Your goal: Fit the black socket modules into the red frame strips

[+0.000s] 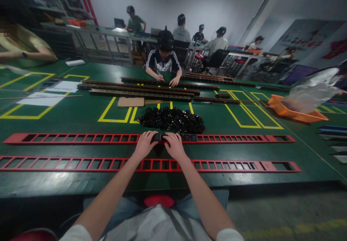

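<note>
Head view, and both hands are over the far red frame [16,138]; call them the clock's centre! The left hand [144,146] straddles one black module [157,137], thumb and fingers at its edges; grasping or merely pressing, I cannot tell. The right hand [175,146] sits just beside, fingers bent over the frame, and whether they pinch anything, I cannot tell either. That module is at the frame, between the hands; more black modules [190,138] line up at three o'clock.

Trouble spots? Uneven thumb pressure could tip the module and jam a corner. The frame is long and touched only near mid-length, so a hard shove might swing its ends across the green surface [81,125]. The near red frame [268,166], six o'clock, could be nudged by a low arm. And the pile of black parts [172,119], near twelve, could spill if bumped.

Lettering on the wall banner [302,38], two o'clock: too blurred! No brand readable.
</note>
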`<state>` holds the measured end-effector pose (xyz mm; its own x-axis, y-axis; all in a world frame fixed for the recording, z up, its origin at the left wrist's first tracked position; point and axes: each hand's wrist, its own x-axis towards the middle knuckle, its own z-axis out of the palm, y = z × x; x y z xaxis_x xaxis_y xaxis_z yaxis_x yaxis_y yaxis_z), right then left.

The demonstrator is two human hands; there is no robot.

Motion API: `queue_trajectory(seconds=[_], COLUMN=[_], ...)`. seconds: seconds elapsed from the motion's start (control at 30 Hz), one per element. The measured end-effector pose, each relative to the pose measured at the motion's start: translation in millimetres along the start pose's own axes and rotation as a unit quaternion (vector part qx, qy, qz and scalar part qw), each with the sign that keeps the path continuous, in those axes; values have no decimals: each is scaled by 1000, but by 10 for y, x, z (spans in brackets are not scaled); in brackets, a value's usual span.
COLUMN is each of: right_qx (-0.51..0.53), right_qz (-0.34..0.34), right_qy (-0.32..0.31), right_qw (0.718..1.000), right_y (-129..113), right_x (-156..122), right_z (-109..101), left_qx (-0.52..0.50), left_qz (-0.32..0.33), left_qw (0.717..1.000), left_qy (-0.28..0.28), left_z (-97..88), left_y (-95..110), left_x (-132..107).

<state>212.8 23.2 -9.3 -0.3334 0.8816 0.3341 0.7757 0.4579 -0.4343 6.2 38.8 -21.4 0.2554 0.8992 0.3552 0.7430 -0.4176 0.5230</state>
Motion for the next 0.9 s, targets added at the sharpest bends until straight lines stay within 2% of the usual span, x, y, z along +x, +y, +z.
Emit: queue_trajectory(seconds=[0.23, 0.53, 0.9], right_qx=[5, 4, 3], right_qz=[0, 1, 1], right_qy=[1, 1, 2], right_qw=[1000, 1000, 1000], right_y=[-5, 6, 4], right_x=[2, 1, 2], right_z=[-4, 7, 11], left_qx=[4, 6, -6], left_qz=[-5, 30, 20], left_qw=[1000, 999, 1000], left_qy=[11, -11, -7], left_z=[-24, -27, -36], left_y=[14, 16, 10], left_x=[-4, -18, -16])
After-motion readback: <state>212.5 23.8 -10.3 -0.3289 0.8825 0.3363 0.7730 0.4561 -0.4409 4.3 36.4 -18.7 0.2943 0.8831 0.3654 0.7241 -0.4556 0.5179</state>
